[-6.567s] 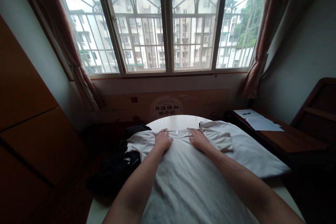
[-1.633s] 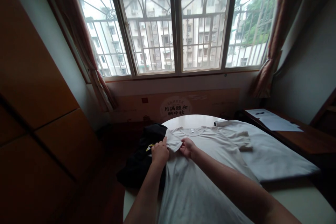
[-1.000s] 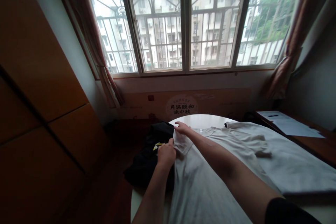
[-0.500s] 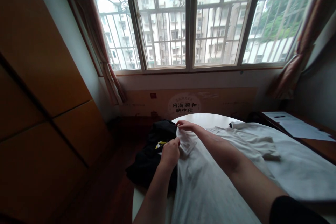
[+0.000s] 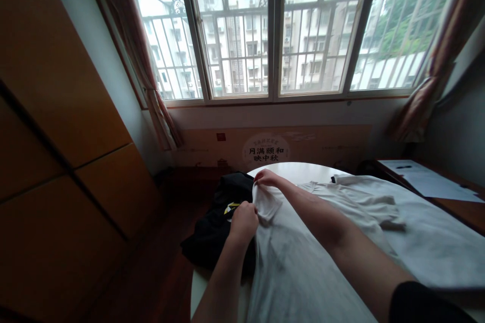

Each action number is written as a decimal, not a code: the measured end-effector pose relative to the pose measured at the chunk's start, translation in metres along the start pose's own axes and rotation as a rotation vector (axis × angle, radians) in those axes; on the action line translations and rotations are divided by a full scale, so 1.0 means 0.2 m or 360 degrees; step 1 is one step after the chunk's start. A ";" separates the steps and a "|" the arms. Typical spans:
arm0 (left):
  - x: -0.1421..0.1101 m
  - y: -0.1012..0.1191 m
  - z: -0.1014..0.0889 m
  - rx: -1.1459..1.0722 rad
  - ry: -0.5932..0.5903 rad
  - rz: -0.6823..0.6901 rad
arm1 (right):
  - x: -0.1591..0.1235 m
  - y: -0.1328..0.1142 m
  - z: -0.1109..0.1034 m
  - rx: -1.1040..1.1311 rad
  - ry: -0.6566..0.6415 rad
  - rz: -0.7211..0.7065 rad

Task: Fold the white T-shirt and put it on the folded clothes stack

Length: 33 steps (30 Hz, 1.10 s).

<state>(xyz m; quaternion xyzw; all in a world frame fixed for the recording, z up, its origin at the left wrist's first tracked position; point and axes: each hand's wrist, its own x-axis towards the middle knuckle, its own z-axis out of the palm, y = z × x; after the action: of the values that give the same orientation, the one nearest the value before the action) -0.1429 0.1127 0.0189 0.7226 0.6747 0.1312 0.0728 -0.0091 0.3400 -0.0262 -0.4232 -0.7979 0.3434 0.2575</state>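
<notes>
A white T-shirt [image 5: 299, 262] lies spread over the round white table [image 5: 299, 169], its far left part drawn up between my hands. My left hand [image 5: 244, 219] is closed on the shirt's left edge. Farther off, my right hand [image 5: 267, 178] pinches the same garment near a raised corner that looks like a sleeve. The right forearm crosses over the cloth. Just left of the shirt, and partly behind my left hand, sits a heap of black clothing [image 5: 208, 237] with a small yellow and white print.
White cloth [image 5: 435, 242] covers the table's right side. A brown desk [image 5: 454, 202] with papers [image 5: 428, 179] stands at the right. A wooden cabinet [image 5: 106, 181] rises on the left. Beyond the table are a printed panel [image 5: 326, 146] and a barred window [image 5: 242, 55].
Both hands have shifted very slightly left, still gripping the white T-shirt. The cloth between them is pulled a little to the left.
</notes>
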 end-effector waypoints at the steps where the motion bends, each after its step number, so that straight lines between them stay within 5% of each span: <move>1: -0.01 0.00 0.00 0.0020 -0.0016 -0.0005 | -0.01 -0.01 0.03 -0.0043 0.0030 -0.0003; 5: -0.02 0.01 -0.01 0.0137 0.0095 0.0083 | -0.05 -0.06 0.08 -0.0187 0.0268 -0.0079; 8: -0.02 0.03 0.01 0.0052 0.0205 0.0365 | -0.09 -0.10 0.05 -0.0233 0.0495 -0.0169; 13: -0.03 0.07 0.05 -0.0122 -0.0077 0.0725 | -0.26 -0.13 0.01 -0.0257 0.0495 -0.0314; 17: -0.04 0.07 0.02 -0.0088 -0.0183 0.0722 | -0.49 -0.08 0.08 -0.0326 0.0235 -0.0461; 21: -0.01 0.05 0.00 -0.0008 -0.0031 0.0571 | -0.60 -0.04 0.19 -0.0433 0.0022 -0.0469; 26: 0.02 0.01 0.04 0.0231 -0.0021 0.0212 | -0.55 -0.02 0.22 -0.0584 -0.0025 -0.0277; 33: 0.00 0.00 0.06 0.0290 0.0025 0.0176 | -0.46 0.02 0.14 -0.0745 0.0011 -0.0048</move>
<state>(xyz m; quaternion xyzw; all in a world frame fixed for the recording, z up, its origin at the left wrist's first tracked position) -0.1388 0.1135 0.0078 0.7614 0.6434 0.0789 -0.0058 0.0199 0.2528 -0.0577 -0.4607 -0.8611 0.1436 0.1603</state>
